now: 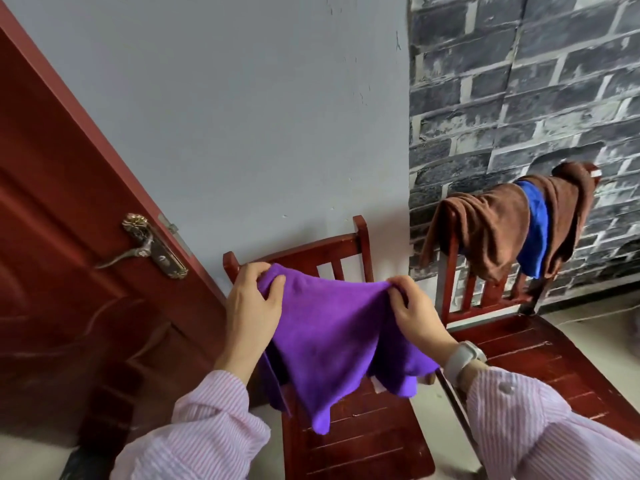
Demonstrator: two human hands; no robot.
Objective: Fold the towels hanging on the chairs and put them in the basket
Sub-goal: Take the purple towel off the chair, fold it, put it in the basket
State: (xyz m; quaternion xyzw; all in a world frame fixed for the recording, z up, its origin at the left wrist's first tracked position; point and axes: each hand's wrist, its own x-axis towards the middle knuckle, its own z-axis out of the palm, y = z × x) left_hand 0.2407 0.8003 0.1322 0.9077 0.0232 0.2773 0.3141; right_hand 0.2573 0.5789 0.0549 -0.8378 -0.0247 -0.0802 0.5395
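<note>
A: We begin at the grip. Our left hand point(254, 304) pinches one upper corner of the purple towel point(329, 337), thumb over the cloth and fingers behind; our right hand point(414, 311) pinches the opposite corner in the same manner. Both hands are closed on fabric, not spread.

B: And where is the towel, relative to the near chair point(349, 441)?

A: It hangs in the air in front of that chair's backrest and above its seat, the top edge sagging between our hands and the lower corners drooping in loose points. It appears free of the backrest.

B: How do we do this step well?

A: In our judgement, we should draw the hands apart until the top edge is taut, let the cloth fall flat, then bring corner to corner so the edges meet. Folding while it sags would probably leave a crooked crease.

B: The counts?

A: Two chairs: the near chair and, to its right, the far chair point(540, 348). Three towels: the purple one held, plus a brown towel point(491, 230) and a blue towel point(536, 233) draped together over the far chair's backrest, the blue lying between folds of the brown. One door point(69, 237) stands left of the near chair. No basket is in view.
</note>
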